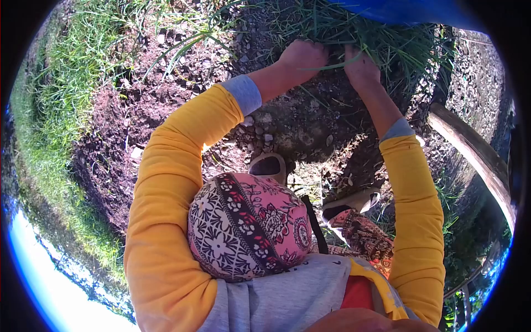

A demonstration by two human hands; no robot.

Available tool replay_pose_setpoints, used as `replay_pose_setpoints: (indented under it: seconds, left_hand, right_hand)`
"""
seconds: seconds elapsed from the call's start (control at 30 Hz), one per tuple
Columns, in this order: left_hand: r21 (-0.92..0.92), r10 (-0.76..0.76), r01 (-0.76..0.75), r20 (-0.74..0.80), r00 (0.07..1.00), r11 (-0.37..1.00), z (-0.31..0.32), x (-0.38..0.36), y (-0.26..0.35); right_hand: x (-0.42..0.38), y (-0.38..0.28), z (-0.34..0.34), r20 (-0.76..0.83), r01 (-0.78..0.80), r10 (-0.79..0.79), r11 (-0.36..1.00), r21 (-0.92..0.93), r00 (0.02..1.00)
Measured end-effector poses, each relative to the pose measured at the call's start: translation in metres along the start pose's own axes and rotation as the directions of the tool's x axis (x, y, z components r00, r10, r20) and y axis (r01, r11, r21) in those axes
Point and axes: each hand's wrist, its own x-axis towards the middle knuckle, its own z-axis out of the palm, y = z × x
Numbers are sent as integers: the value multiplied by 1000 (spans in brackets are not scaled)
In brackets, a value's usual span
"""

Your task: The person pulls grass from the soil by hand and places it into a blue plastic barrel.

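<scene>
My left hand [303,55] is closed in a fist at the near edge of a clump of long green grass [381,41]. Close beside it, my right hand [362,67] reaches into the same clump, with long blades around its fingers. The fingertips of both hands are partly hidden by grass and shadow. A few blades cross the small gap between the hands. Dark, stony soil [310,119] lies below them. Behind the clump, at the top, is a smooth blue sheet-like thing [415,12], only partly in view.
A wooden pole [470,149] slants along the right side. Grass [61,105] grows along the left, beyond reddish-brown clods [121,110]. Two shoes [269,165] stand on the ground below my hands. Patterned cloth [251,227] bulges in the lower middle.
</scene>
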Motion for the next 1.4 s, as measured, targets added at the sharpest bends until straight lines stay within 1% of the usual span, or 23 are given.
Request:
replay_pose_setpoints:
  seconds: [0.07, 0.1, 0.17, 0.27, 0.37, 0.47, 0.57, 0.67, 0.77, 0.87, 0.97, 1.0, 1.1, 1.17, 1.2, 1.3, 1.33, 1.37, 1.4]
  left_hand:
    - [18, -16, 17, -23, 1000, 1000, 1, 4, 0]
    - [37, -33, 34, -36, 999, 999, 2, 14, -6]
    - [14, -62, 62, -31, 998, 998, 5, 21, -4]
    - [31, -76, 75, 25, 997, 997, -1, 25, -3]
    - [12, -99, 99, 51, 994, 995, 3, 30, -11]
    - [-19, -118, 119, 55, 991, 993, 11, 34, -16]
    - [-18, -113, 114, 64, 992, 993, 15, 33, -16]
    - [-41, -121, 124, 70, 990, 991, 15, 31, -16]
    - [-104, -129, 139, 94, 987, 985, 15, 25, -14]
    - [-172, -149, 188, 216, 965, 967, 3, 4, -10]
    - [-316, -123, 211, 277, 953, 925, 4, -26, 11]
    - [-342, -110, 209, 289, 951, 916, 5, -37, 22]
    - [-426, -50, 193, 323, 945, 884, 18, -75, 53]
    - [-467, 27, 168, 381, 924, 868, 34, -94, 68]
    - [-491, 66, 156, 405, 912, 857, 29, -99, 72]
    - [-520, -18, 239, 394, 919, 820, 8, -101, 69]
    - [-527, -79, 263, 346, 935, 808, -9, -96, 65]
    - [-535, -142, 289, 300, 943, 794, -26, -91, 60]
    - [-544, -206, 317, 255, 945, 777, -34, -89, 56]
  right_hand:
    - [11, 5, -5, 235, -21, 8, 998, 53, 972]
    - [21, 8, -7, 185, -63, 46, 994, 91, 982]
    - [18, 9, -14, 152, -136, 113, 979, 154, 982]
    - [10, 12, -5, -47, -128, 151, 937, 324, 987]
    - [23, 26, 40, -4, -119, 129, 927, 355, 992]
    - [25, 29, 51, -78, 70, -45, 928, 365, 996]
    - [11, 18, 15, 86, -216, 203, 802, 557, 975]
    - [-18, 11, -17, 110, -283, 267, 793, 539, 957]
    - [-31, 30, -13, 114, -200, 164, 830, 521, 980]
    - [-54, 18, -23, 123, -196, 157, 869, 455, 980]
    - [-71, 4, -22, 382, -265, 115, 891, 369, 917]
    - [-79, -3, -20, 302, -228, 116, 902, 368, 946]
    - [-86, -18, -12, 485, -212, 19, 914, 347, 875]
    - [-93, -24, 8, 452, -176, -33, 894, 412, 891]
    - [-95, -23, 10, 436, -157, -57, 884, 440, 898]
    - [-103, -17, 15, 345, -191, -24, 794, 577, 938]
    - [-106, -10, 15, 199, -117, -1, 805, 582, 980]
    - [-108, -2, 15, 51, -42, 16, 816, 577, 999]
    - [-110, 1, 12, -97, 32, 27, 826, 562, 995]
